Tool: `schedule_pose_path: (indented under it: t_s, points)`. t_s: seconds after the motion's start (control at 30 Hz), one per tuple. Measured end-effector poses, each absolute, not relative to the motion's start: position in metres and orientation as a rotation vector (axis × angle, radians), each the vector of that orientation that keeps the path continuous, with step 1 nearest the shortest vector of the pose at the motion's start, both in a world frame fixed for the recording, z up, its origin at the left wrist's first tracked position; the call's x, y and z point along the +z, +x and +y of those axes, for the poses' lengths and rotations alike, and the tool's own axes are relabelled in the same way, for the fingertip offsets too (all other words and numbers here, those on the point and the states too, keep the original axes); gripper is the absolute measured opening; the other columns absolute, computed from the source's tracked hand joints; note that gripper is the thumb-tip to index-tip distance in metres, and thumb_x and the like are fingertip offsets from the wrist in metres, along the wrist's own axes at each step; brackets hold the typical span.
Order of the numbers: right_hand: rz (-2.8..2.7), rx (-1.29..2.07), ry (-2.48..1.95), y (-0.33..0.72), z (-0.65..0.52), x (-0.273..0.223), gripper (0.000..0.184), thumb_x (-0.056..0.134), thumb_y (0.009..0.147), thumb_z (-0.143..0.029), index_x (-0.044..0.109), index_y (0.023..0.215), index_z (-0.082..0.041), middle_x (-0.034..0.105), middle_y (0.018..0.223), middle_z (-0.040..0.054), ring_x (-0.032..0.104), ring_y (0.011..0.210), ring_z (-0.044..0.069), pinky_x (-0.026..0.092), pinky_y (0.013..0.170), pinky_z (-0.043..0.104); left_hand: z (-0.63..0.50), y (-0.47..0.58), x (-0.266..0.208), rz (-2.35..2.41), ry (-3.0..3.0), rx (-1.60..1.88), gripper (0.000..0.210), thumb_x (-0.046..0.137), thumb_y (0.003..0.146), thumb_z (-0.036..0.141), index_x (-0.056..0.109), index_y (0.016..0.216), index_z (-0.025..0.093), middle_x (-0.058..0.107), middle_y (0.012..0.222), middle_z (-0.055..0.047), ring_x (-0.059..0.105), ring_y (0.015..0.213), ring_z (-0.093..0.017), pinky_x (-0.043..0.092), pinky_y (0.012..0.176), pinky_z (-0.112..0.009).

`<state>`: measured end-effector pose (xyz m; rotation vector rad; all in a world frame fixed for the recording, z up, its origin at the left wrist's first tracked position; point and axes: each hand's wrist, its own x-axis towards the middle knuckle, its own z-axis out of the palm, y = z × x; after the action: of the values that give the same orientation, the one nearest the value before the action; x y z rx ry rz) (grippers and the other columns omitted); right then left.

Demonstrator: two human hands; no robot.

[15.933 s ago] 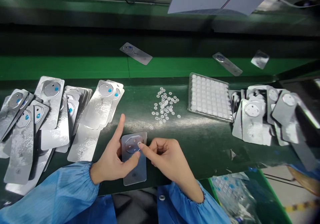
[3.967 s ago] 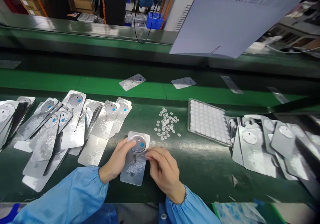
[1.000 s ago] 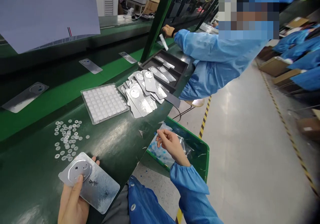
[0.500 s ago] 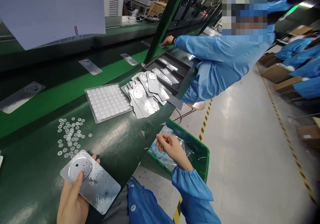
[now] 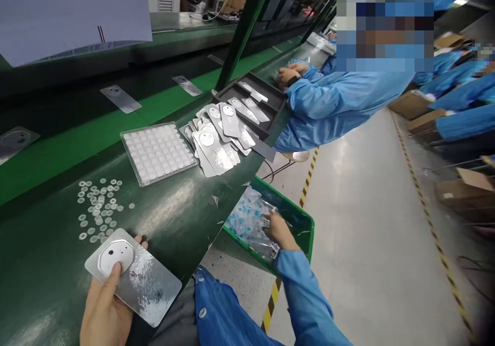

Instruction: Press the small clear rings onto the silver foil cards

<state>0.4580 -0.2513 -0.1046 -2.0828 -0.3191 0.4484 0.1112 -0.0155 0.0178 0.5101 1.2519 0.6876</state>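
Observation:
My left hand (image 5: 104, 305) is closed round a shiny silver plate (image 5: 149, 286) with rounded corners. Its thumb presses by the pale octagonal patch with dark holes; the other fingers pass beneath. My right hand (image 5: 282, 231) is over the green bin (image 5: 309, 243), fingers slightly apart and a little blurred, above clear plastic bags (image 5: 247, 217) and small blue bits. Whether it touches the bags I cannot tell. Small translucent discs (image 5: 98, 207) lie scattered on the bench beyond the left hand. Behind them are a clear tray of white pieces (image 5: 158, 152) and a pile of similar silver plates (image 5: 216, 147).
A dark compartment box (image 5: 266, 85) with several plates stands beyond the pile. More plates (image 5: 120, 99) lie on the green belt (image 5: 150, 111). A green post (image 5: 240, 34) rises behind the box. A co-worker in a blue smock (image 5: 348, 98) sits at the right, hands over the bench.
My right hand has moved down and slightly right into the bin area, its fingers loosening from a pinch. The left hand still holds the plate. The co-worker's hand has drawn back from the belt.

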Motion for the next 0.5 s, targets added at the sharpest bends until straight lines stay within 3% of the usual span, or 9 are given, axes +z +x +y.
schedule_pose_path:
  t_s: [0.13, 0.27, 0.33, 0.43, 0.5]
  points:
    - [-0.285, 0.432, -2.210, 0.453, -0.258, -0.137, 0.051, 0.068, 0.085, -0.067, 0.074, 0.082, -0.017, 0.074, 0.072, 0.0113, 0.072, 0.068, 0.026, 0.060, 0.075, 0.044, -0.015, 0.115, 0.018, 1.253, 0.509, 0.706, 0.068, 0.085, 0.079, 0.042, 0.064, 0.141, 0.028, 0.072, 0.135, -0.006, 0.048, 0.146, -0.035, 0.028, 0.128, -0.049]
    - [-0.329, 0.393, -2.197, 0.457, -0.261, -0.143, 0.053, 0.076, 0.071, -0.071, 0.076, 0.086, -0.020, 0.079, 0.093, 0.0147, 0.075, 0.090, 0.034, 0.059, 0.083, 0.044, -0.015, 0.116, 0.020, 1.261, 0.507, 0.710, 0.065, 0.085, 0.079, 0.042, 0.066, 0.140, 0.030, 0.074, 0.132, -0.005, 0.048, 0.146, -0.035, 0.026, 0.128, -0.051]
    - [-0.326, 0.379, -2.183, 0.460, -0.261, -0.143, 0.054, 0.079, 0.068, -0.069, 0.075, 0.088, -0.020, 0.080, 0.094, 0.0146, 0.075, 0.091, 0.035, 0.059, 0.078, 0.042, -0.015, 0.115, 0.020, 1.259, 0.510, 0.706, 0.063, 0.084, 0.080, 0.041, 0.066, 0.139, 0.030, 0.074, 0.133, -0.004, 0.048, 0.146, -0.034, 0.026, 0.128, -0.050]
    - [-0.307, 0.405, -2.171, 0.461, -0.260, -0.143, 0.051, 0.071, 0.079, -0.068, 0.072, 0.075, -0.018, 0.073, 0.065, 0.0118, 0.072, 0.063, 0.030, 0.056, 0.063, 0.040, -0.014, 0.113, 0.019, 1.252, 0.525, 0.705, 0.062, 0.085, 0.080, 0.041, 0.066, 0.138, 0.030, 0.073, 0.133, -0.004, 0.050, 0.145, -0.034, 0.027, 0.128, -0.049]
    - [-0.315, 0.435, -2.133, 0.459, -0.260, -0.143, 0.049, 0.069, 0.081, -0.067, 0.073, 0.075, -0.018, 0.075, 0.070, 0.0127, 0.071, 0.061, 0.029, 0.054, 0.058, 0.038, -0.014, 0.113, 0.019, 1.246, 0.527, 0.708, 0.061, 0.085, 0.080, 0.041, 0.067, 0.137, 0.030, 0.074, 0.132, -0.004, 0.051, 0.144, -0.034, 0.027, 0.129, -0.050]
